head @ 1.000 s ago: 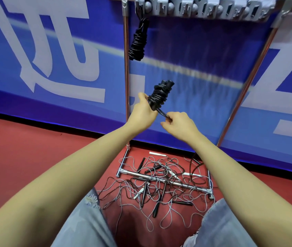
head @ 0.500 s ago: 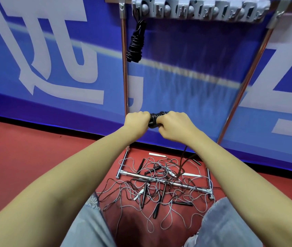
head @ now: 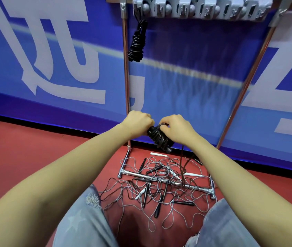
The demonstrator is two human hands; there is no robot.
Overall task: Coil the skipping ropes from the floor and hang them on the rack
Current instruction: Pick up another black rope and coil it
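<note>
A black coiled skipping rope (head: 159, 139) hangs tilted between my hands at waist height. My left hand (head: 138, 122) grips its upper end. My right hand (head: 175, 129) pinches a strand at the top of the coil, and a loose tail of the rope drops from it to the floor. Another coiled black rope (head: 137, 44) hangs from the leftmost hook of the grey rack (head: 202, 8). A tangle of grey and black ropes with handles (head: 159, 186) lies on the red floor around the rack's base.
The rack stands on two chrome uprights (head: 125, 68) against a blue banner wall (head: 43, 59). Its chrome base bar (head: 166, 181) crosses the rope pile. My knees in grey jeans (head: 82, 220) are at the bottom of the view.
The coil came down from chest height and now tilts down to the right. My hands closed together on it, and the right hand now pinches a strand at the top.
</note>
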